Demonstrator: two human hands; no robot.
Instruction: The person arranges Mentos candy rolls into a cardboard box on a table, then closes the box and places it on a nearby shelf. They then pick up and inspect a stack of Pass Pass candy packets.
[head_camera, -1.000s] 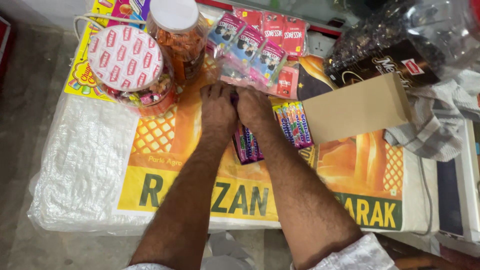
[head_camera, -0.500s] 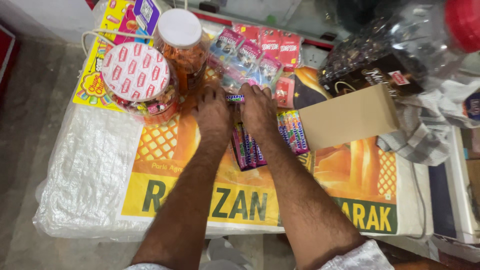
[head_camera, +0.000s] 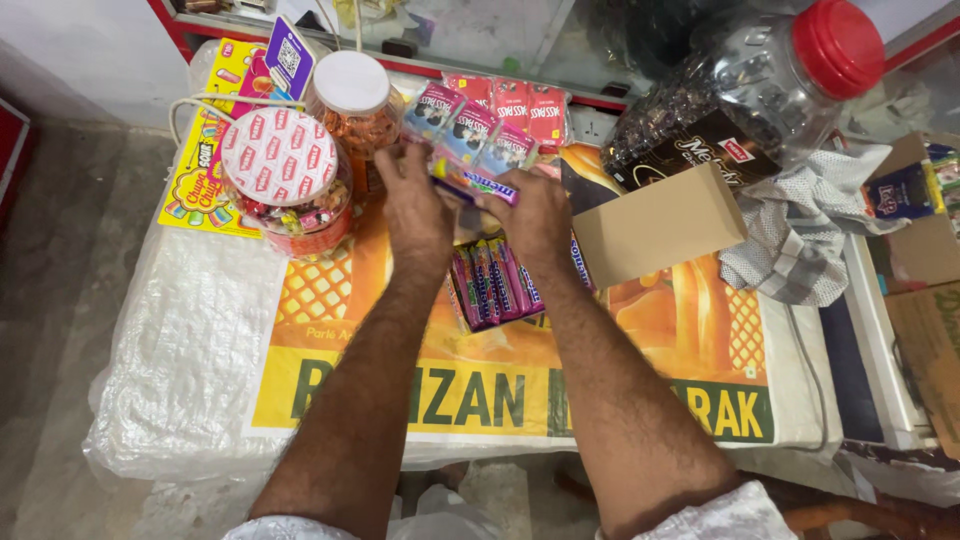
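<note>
Both hands are lifted a little above a low table (head_camera: 180, 350) covered by an orange printed sheet. My left hand (head_camera: 415, 205) and my right hand (head_camera: 535, 215) hold one purple candy roll (head_camera: 480, 183) between them, each gripping an end. Directly below lies a row of several more purple and pink candy rolls (head_camera: 495, 285) side by side on the sheet. My forearms reach in from the bottom edge.
A plastic sweet jar with a red-and-white lid (head_camera: 285, 180) and an orange-filled jar with a white lid (head_camera: 355, 100) stand at the left. Pink candy packets (head_camera: 485, 115) lie behind. A brown carton (head_camera: 660, 225), a large red-capped jar (head_camera: 760, 80) and a cloth (head_camera: 800, 240) sit right.
The hands rose from pressing on the row of candy rolls and now hold a single roll up between them. The camera has drifted so the table sits lower in view.
</note>
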